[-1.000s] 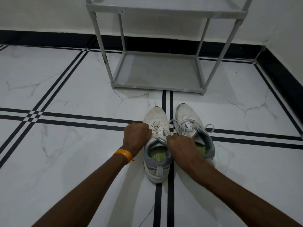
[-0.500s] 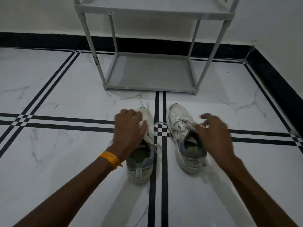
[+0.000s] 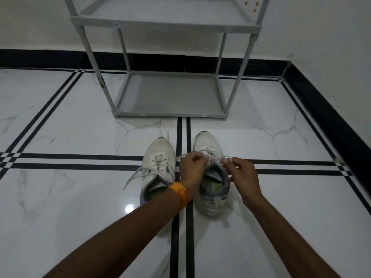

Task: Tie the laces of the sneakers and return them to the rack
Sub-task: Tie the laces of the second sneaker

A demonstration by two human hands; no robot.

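Two sneakers (image 3: 158,169) sit before one rack (image 3: 170,97). Left hand (image 3: 192,167) and right hand (image 3: 241,173) each pinch the right sneaker's laces (image 3: 212,157).

Rack (image 3: 168,97) stands on floor (image 3: 70,197) vs. back wall. 2 sneakers just in front of rack, side by side, toes twd it: left sneaker (image 3: 158,163), right sneaker (image 3: 210,145). Both hands over right sneaker: left hand (image 3: 192,167), right hand (image 3: 243,173).
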